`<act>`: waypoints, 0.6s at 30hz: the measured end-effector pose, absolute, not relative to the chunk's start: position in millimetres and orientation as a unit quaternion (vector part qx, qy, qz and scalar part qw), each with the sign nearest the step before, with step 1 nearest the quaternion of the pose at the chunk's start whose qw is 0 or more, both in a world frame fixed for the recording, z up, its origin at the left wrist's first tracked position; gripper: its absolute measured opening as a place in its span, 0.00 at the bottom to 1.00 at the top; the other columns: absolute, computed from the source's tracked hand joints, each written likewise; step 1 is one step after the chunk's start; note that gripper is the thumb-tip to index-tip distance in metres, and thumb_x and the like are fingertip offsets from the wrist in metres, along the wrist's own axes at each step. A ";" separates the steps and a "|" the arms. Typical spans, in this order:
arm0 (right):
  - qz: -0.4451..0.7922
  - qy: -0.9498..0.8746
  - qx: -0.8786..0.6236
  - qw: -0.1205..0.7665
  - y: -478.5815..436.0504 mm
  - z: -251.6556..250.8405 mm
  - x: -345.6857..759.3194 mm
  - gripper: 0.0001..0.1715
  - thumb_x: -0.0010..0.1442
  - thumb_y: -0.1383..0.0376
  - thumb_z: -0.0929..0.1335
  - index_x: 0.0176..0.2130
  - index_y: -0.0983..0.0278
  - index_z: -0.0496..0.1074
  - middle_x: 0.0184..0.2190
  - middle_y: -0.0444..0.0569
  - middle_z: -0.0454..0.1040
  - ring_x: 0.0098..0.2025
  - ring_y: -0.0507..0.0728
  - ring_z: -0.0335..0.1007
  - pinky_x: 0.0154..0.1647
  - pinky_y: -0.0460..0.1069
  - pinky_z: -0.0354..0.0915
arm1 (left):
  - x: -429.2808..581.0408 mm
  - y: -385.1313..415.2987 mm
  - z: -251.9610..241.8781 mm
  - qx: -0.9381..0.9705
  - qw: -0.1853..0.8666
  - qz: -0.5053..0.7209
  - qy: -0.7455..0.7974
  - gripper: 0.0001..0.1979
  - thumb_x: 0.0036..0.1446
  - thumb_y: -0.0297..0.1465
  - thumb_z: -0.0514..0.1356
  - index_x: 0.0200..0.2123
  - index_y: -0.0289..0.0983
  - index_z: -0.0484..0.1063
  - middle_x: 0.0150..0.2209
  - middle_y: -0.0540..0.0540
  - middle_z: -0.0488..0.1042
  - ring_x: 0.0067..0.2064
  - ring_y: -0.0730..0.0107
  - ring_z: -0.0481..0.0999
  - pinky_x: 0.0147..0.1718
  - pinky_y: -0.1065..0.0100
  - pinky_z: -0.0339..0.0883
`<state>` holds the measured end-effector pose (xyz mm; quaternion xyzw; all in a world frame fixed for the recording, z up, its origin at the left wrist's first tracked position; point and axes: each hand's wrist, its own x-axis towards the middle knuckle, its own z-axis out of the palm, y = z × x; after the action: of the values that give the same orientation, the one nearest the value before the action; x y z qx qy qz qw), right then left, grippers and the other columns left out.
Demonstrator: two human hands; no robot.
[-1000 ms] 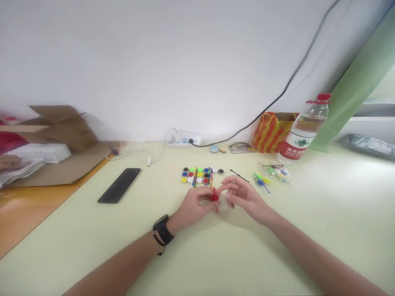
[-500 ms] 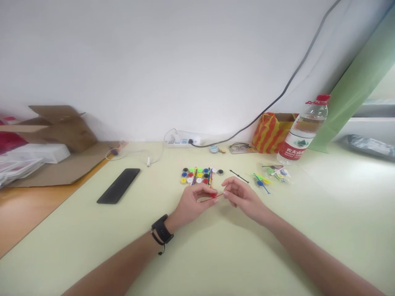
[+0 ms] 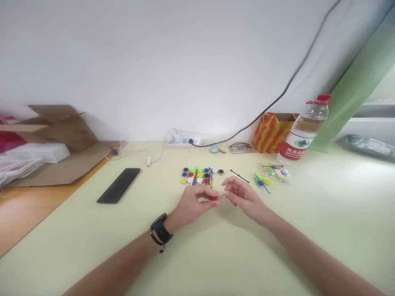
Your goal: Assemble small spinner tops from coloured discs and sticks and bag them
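Note:
My left hand (image 3: 193, 202), with a black watch on its wrist, pinches a small red round piece (image 3: 214, 197) between thumb and fingers just above the pale green table (image 3: 197, 255). My right hand (image 3: 243, 196) pinches the end of a thin red stick (image 3: 221, 196) that meets the red piece. Just beyond my hands lies a cluster of small coloured round pieces (image 3: 199, 175) with several coloured sticks across them. A black stick (image 3: 239, 176) lies to their right.
A black phone (image 3: 119, 185) lies at the left. A power strip (image 3: 183, 142) with cables sits by the wall. A water bottle (image 3: 304, 130), a striped bag (image 3: 270, 132), glasses (image 3: 240, 146) and a bag of coloured parts (image 3: 276, 172) are at the right. Cardboard (image 3: 61, 139) lies far left.
The red stick has turned from hanging down to lying sideways between my two hands. My right fingers have closed from spread to a pinch on its end. Both hands stayed in place.

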<state>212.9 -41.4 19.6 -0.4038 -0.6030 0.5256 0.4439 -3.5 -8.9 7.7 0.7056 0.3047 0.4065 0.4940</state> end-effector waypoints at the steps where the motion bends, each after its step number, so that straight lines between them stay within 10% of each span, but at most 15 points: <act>1: 0.523 -0.602 -0.408 0.445 -41.1 20.0 213.6 0.19 0.65 0.49 0.70 0.46 0.58 0.67 0.33 0.43 0.66 0.28 0.51 0.58 0.28 0.48 0.58 | -2.9 -9.5 7.3 0.704 0.496 0.411 0.299 0.11 0.52 0.34 0.74 0.37 0.35 0.82 0.39 0.41 0.82 0.41 0.61 0.82 0.48 0.58 0.79; 12: 0.392 -0.640 -0.461 0.473 -34.2 12.8 222.2 0.17 0.68 0.51 0.67 0.51 0.57 0.68 0.46 0.49 0.70 0.33 0.54 0.68 0.35 0.51 0.68 | -1.8 -6.0 7.7 0.638 0.592 0.388 0.304 0.15 0.57 0.35 0.72 0.45 0.36 0.80 0.45 0.40 0.82 0.48 0.59 0.82 0.53 0.58 0.76; 18: 0.326 -0.724 -0.440 0.420 -38.6 12.8 225.7 0.21 0.74 0.54 0.61 0.61 0.56 0.67 0.34 0.47 0.70 0.36 0.57 0.68 0.35 0.52 0.65 | -2.3 -3.3 6.0 0.638 0.580 0.397 0.315 0.13 0.57 0.35 0.71 0.43 0.35 0.80 0.44 0.41 0.82 0.47 0.60 0.83 0.52 0.60 0.76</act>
<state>225.7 -38.6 12.8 -0.4399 -0.7239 0.3260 0.4197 -2.3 -3.3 6.0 0.6376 0.3152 0.3974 0.5798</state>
